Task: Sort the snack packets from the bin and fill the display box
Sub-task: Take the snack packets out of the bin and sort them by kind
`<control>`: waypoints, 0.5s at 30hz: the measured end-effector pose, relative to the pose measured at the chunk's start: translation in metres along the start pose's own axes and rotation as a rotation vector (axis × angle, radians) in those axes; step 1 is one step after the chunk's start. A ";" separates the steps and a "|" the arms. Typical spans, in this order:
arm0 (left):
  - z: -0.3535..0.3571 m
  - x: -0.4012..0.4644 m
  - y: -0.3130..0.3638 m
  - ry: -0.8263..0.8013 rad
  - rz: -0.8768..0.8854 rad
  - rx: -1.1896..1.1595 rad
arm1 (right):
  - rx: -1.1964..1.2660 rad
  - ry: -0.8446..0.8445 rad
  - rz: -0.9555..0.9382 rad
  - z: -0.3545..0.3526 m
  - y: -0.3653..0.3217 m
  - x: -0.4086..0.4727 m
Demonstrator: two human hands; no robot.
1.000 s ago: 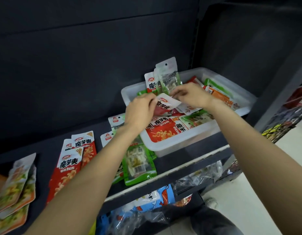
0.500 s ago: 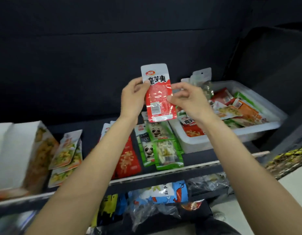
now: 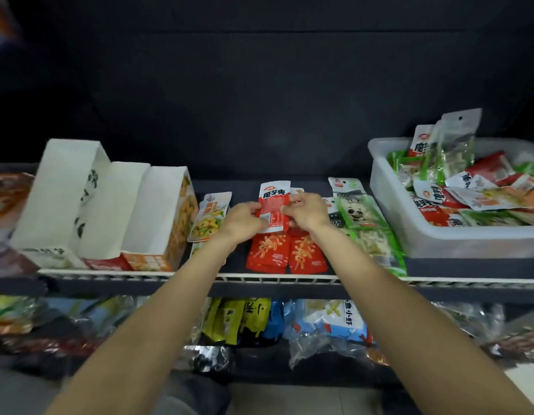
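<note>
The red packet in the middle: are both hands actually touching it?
Touching. The head view shows the left hand and right hand pinching the red packet at its two side edges.

Both arms reach forward, hands meeting at the centre.
The left hand (image 3: 241,219) and right hand (image 3: 307,211) sit close together, backs up, fingers curled inward, each pinching one side edge of a red snack packet (image 3: 274,208) held upright between them.
</note>
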State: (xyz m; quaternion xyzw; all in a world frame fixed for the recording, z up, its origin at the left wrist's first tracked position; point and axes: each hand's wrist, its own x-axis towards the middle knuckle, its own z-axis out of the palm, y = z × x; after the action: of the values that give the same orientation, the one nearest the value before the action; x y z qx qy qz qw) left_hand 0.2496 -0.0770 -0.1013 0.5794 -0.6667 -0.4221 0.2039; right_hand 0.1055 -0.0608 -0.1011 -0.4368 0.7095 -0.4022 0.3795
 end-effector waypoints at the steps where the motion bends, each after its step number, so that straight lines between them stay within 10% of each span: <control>1: 0.000 0.003 -0.001 0.003 0.006 0.026 | -0.070 0.024 -0.025 0.002 -0.002 0.004; 6: 0.002 0.015 -0.006 0.066 0.087 0.221 | -0.386 0.124 -0.211 -0.008 -0.009 -0.011; 15: 0.031 -0.006 0.092 0.315 0.760 0.289 | -0.558 0.198 -0.462 -0.159 -0.008 -0.059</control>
State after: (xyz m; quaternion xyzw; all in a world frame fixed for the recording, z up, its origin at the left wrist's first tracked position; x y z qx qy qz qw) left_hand 0.1722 -0.0636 -0.0436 0.3726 -0.8457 -0.1259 0.3606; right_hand -0.0143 0.0298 -0.0208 -0.6311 0.7078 -0.3085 0.0747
